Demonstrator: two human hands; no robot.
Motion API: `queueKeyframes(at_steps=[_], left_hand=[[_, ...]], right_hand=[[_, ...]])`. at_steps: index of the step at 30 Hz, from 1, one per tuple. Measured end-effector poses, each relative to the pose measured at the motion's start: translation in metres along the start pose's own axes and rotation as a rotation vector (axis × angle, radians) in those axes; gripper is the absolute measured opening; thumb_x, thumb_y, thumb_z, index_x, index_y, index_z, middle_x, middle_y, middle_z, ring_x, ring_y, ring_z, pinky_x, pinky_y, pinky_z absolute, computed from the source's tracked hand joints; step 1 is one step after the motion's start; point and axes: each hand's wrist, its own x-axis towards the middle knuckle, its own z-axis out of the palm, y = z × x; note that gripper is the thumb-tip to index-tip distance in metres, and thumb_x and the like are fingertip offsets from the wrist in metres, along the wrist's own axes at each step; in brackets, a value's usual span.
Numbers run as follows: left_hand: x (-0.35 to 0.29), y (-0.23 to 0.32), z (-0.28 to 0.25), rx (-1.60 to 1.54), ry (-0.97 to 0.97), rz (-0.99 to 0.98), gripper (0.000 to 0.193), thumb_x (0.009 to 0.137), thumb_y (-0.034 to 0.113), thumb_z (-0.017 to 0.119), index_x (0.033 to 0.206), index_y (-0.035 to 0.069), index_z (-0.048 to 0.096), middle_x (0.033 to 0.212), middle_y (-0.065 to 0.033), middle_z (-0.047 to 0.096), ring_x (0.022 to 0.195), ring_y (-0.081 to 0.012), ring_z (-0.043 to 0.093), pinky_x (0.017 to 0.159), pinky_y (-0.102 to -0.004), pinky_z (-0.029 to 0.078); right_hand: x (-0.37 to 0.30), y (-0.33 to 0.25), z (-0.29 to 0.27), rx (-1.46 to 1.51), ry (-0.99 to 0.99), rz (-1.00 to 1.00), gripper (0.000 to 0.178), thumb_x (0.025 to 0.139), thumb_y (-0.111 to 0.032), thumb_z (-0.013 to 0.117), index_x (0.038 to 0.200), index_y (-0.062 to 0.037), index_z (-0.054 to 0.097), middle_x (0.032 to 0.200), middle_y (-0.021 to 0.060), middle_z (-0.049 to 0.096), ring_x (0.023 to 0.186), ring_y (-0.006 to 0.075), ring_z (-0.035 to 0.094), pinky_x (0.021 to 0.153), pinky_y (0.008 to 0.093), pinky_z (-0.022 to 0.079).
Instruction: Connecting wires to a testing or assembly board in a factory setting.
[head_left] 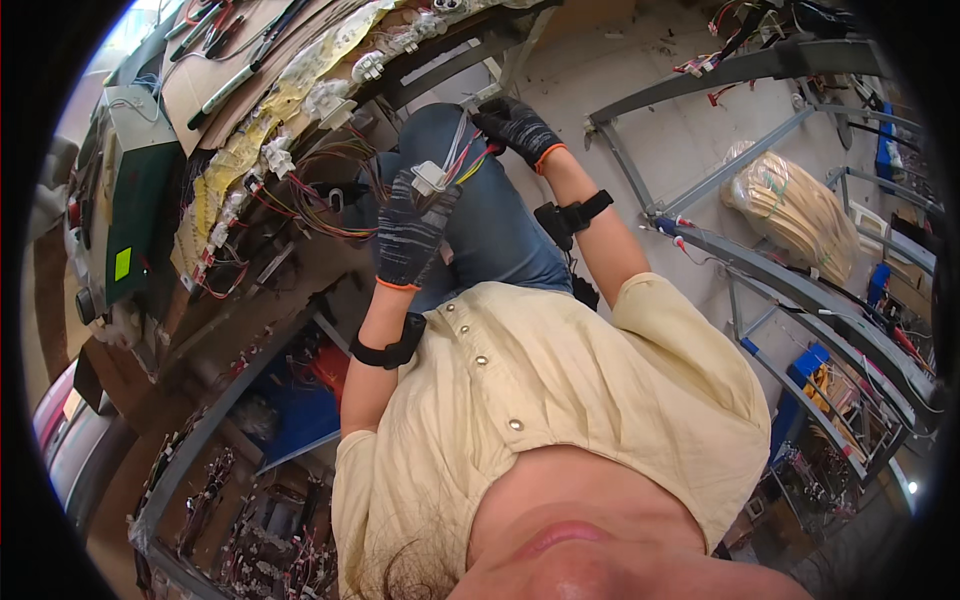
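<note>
Dark grey knit gloves with orange cuffs cover both hands. My left hand (408, 238) is closed on a white plastic connector (430, 178), which shows at its fingertips above my lap. Several thin wires (462, 160), white, pink and yellow, run from the connector toward my right hand (517, 130). That hand is up and to the right, its fingers closed on the wires near their far end. What exactly sits between the right fingertips is partly hidden. To the left of my left hand, a loose bundle of multicoloured wires (335, 200) hangs by the bench edge.
The workbench (180, 80) at left carries pens (225, 95), yellow tape and white connectors along its edge. A dark green box (145, 205) stands there. Metal frame racks (700, 180) rise at right, beside a plastic-wrapped bundle (790, 210). Behind on the left is a blue bin (300, 420).
</note>
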Motion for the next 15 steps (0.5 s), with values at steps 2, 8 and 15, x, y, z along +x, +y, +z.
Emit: queueKeyframes(at_steps=[2,8,15], left_hand=[[0.0,0.013,-0.002,0.022,0.05,0.044,0.032,0.081,0.016,0.068,0.106,0.001,0.055,0.094,-0.0155,0.064,0.084,-0.0291,0.063,0.074,-0.036,0.049],[0.004,0.0,-0.015,0.299,0.019,0.355,0.026,0.086,0.016,0.058,0.105,-0.001,0.057,0.095,-0.0192,0.062,0.087,-0.0357,0.06,0.077,-0.0409,0.048],[0.011,0.006,-0.012,0.095,0.106,0.319,0.028,0.092,0.019,0.047,0.108,-0.002,0.059,0.099,-0.0134,0.063,0.09,-0.0245,0.06,0.081,-0.0322,0.046]], right_hand=[[0.003,0.001,0.006,0.035,-0.056,0.021,0.044,0.08,-0.036,0.069,0.105,0.0004,0.062,0.083,0.0115,0.066,0.062,0.0161,0.062,0.059,0.0289,0.051],[0.015,-0.007,0.016,-0.137,0.097,-0.032,0.04,0.085,-0.028,0.064,0.111,0.0007,0.056,0.088,0.0094,0.065,0.077,0.0154,0.062,0.069,0.028,0.051],[-0.022,-0.075,0.016,0.756,-0.029,-0.306,0.037,0.087,-0.01,0.059,0.122,-0.0024,0.05,0.107,0.0143,0.062,0.091,0.0211,0.063,0.083,0.0271,0.05]])
